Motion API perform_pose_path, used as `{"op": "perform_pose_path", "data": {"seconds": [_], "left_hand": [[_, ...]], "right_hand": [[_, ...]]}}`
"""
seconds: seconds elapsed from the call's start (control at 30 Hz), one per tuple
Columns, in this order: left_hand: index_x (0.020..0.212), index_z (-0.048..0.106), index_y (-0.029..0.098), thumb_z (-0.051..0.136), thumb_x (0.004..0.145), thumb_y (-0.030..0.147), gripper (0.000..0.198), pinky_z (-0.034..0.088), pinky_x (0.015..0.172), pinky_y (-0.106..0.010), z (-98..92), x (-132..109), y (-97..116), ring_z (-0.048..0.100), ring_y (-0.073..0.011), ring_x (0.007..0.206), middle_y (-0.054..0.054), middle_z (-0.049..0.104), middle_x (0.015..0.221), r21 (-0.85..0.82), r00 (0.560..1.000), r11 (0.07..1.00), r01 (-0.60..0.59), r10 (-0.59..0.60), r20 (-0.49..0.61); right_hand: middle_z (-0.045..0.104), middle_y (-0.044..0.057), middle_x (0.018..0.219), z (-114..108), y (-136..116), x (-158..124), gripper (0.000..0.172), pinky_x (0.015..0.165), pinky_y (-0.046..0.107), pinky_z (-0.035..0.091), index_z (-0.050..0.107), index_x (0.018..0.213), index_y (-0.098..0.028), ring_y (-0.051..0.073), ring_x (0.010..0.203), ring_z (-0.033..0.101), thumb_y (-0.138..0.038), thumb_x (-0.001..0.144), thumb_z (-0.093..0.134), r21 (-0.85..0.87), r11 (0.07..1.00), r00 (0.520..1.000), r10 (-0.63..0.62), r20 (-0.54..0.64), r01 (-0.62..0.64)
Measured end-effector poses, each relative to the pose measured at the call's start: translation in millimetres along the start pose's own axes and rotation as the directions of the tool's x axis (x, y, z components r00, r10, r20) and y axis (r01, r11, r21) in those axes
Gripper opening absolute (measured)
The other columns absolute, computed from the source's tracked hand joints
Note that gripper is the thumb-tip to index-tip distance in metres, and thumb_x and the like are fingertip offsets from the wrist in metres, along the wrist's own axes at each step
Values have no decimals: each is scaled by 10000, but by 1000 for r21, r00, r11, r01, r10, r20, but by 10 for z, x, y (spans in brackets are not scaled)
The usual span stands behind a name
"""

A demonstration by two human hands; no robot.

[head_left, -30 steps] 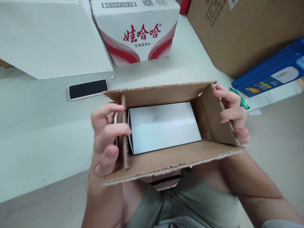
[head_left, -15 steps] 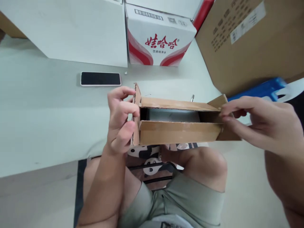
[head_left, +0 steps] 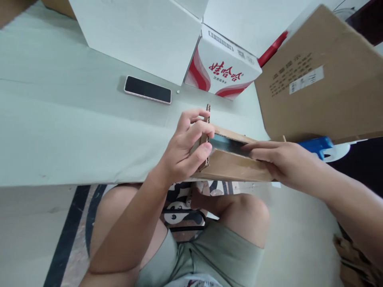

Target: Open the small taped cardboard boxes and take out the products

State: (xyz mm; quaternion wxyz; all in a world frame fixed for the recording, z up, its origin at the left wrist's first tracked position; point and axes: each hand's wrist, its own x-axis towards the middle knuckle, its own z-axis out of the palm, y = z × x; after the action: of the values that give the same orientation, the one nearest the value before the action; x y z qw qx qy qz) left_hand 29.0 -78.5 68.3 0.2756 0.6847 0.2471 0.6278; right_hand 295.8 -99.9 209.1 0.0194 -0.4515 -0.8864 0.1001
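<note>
A narrow brown cardboard box (head_left: 236, 165) lies at the table's front edge with its long side open upward. Its left end flap stands upright, and my left hand (head_left: 187, 149) pinches that flap between fingers and thumb. Over the right part of the opening is my right hand (head_left: 277, 157), its fingertips reaching into the box. Whether those fingertips grip anything is hidden by the hand and the box wall. Inside the box a pale bluish surface shows on the left, darker toward the right.
A phone (head_left: 148, 89) lies on the pale table (head_left: 74, 131). Behind stand a large white box (head_left: 140, 36), a red and white carton (head_left: 221, 71) and a big brown carton (head_left: 323, 87). A blue object (head_left: 317, 145) sits at the right.
My right hand has moved from the box's right end flap inward, its fingers now in the opening. My left hand still holds the left flap. The camera view has turned and shifted.
</note>
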Motion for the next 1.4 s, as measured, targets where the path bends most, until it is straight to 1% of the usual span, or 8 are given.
{"op": "perform_pose_path", "data": {"seconds": [0.07, 0.17, 0.3, 0.4, 0.73, 0.87, 1.1, 1.4], "left_hand": [[1052, 625, 290, 496, 1006, 351, 150, 494, 1166, -533, 6, 6, 16, 571, -308, 1296, -112, 564, 1361, 8, 1000, 1000, 5, -5, 16], [1023, 646, 291, 510, 994, 352, 151, 496, 1151, -546, 14, 11, 58, 582, -316, 1278, -104, 579, 1392, 29, 998, 1000, 0, -2, 68], [1063, 653, 292, 552, 979, 412, 178, 511, 1109, -546, 41, -7, 99, 531, -348, 1382, -116, 527, 1498, 46, 994, 999, -15, 10, 110], [1099, 618, 277, 640, 926, 495, 279, 487, 1148, -559, 70, -24, 105, 377, -400, 1547, -132, 453, 1567, 96, 990, 995, 16, -29, 135], [1108, 569, 294, 681, 893, 450, 289, 498, 1129, -563, 87, -5, -4, 463, -365, 1473, -118, 472, 1573, 110, 987, 992, -57, 39, 155], [1088, 566, 296, 637, 903, 439, 244, 509, 1109, -572, 94, -7, -37, 455, -372, 1476, -111, 516, 1500, 99, 990, 992, -82, 69, 124], [1038, 556, 281, 650, 877, 433, 241, 520, 1109, -586, 90, -1, -29, 457, -367, 1444, -106, 537, 1413, 120, 985, 989, -84, 64, 162], [1142, 588, 296, 612, 962, 526, 293, 535, 1134, -578, 113, -15, -62, 458, -359, 1483, -105, 458, 1522, 123, 988, 992, -31, 11, 155]], "right_hand": [[693, 55, 1460, -5, 25, -17, 259, 675, 351, 609, 707, 699, -246, 298, 1174, 761, -189, 905, 561, -1, 997, 991, -82, 102, 83], [555, 63, 1618, -43, -10, -16, 147, 767, 417, 661, 803, 937, -301, 374, 1380, 650, -264, 876, 675, 24, 994, 969, -105, 225, 103], [475, 127, 1665, -56, -116, 19, 681, 1049, 632, 591, 671, 1425, -359, 476, 1474, 542, -360, 761, 823, -71, 996, 934, -16, 357, 44], [420, 147, 1693, -16, -164, 76, 819, 1100, 665, 547, 543, 1561, -351, 481, 1527, 475, -445, 792, 808, -89, 995, 908, 2, 418, 39], [594, 115, 1550, 374, -361, 488, 373, 1175, 565, 513, 687, 1396, -296, 332, 1468, 550, -381, 1050, 577, -151, 920, 904, -306, 300, 362], [708, 180, 1317, 425, -352, 520, 432, 1140, 583, 525, 752, 1181, -162, 372, 1398, 591, -469, 1088, 463, -207, 869, 884, -398, 246, 449], [590, 253, 1465, 370, -263, 359, 527, 1076, 603, 528, 721, 1159, -144, 435, 1418, 541, -621, 989, 579, -234, 901, 924, -321, 208, 365], [590, 199, 1522, 313, -158, 301, 629, 1197, 650, 444, 647, 1333, -197, 427, 1453, 534, -686, 936, 649, -264, 934, 960, -268, -77, 240]]}}
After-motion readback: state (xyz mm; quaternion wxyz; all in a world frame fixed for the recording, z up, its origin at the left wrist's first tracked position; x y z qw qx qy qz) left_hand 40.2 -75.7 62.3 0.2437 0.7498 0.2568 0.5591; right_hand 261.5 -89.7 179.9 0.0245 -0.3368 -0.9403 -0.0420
